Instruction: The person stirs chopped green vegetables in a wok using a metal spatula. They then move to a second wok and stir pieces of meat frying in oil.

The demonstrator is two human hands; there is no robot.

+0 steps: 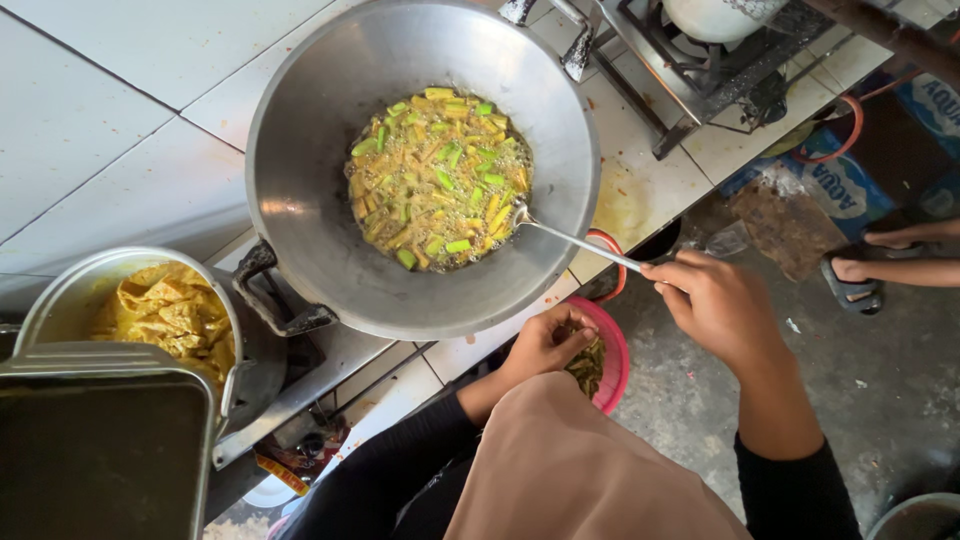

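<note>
Large round grey metal wok [310, 190] on the stove, holding bubbling yellow oil with green and yellow vegetable sticks [437, 178]. Long thin metal spoon [575, 240] with bowl dipped at the right edge of the frying mass, handle running down and to the right out over the wok rim, long axis slanting from upper left to lower right. Right hand [720, 305] closed around the end of the spoon handle, grip tight with fingers curled on it. Left hand [545, 345] reaching into a small round pink plastic bowl [612, 360] at the desk edge, fingers bunched on dark green cut pieces [585, 368]; whether pinched fully shut, cannot tell. To the left, round metal pot [60, 295] with yellow folded sheets [170, 315] inside, a dark rectangular metal tray [100, 450] just beside it. White tiled desk [90, 130] beneath. Blue and white printed packaging [850, 185] on the floor at upper right, near another person's sandalled feet [860, 280].
</note>
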